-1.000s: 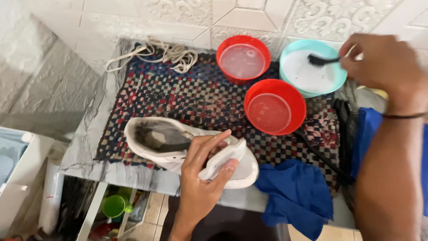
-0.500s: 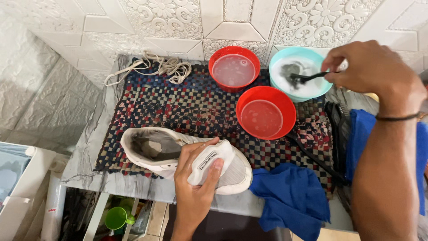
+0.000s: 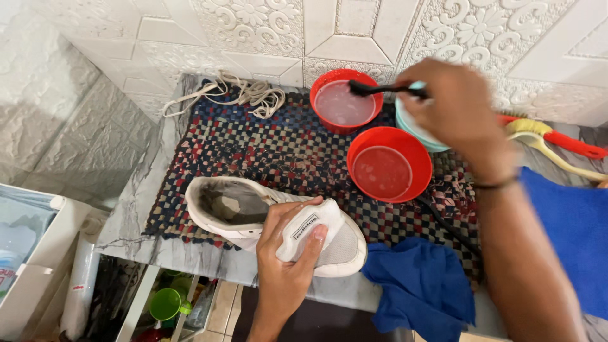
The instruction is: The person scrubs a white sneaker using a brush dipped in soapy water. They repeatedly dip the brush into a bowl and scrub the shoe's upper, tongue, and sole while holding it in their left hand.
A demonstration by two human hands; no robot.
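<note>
This looks like a home washing corner. Embossed white wall tiles (image 3: 266,28) back a grey marble worktop (image 3: 136,215) covered by a woven checked mat (image 3: 253,149). Plastic bowls of water (image 3: 387,166), a blue cloth (image 3: 421,285) and long-handled brushes (image 3: 557,142) lie about.

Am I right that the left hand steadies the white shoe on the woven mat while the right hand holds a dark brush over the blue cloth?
Not quite: in the head view the right hand holds the dark brush over the far red bowl, not the blue cloth. The rest is right.
</note>
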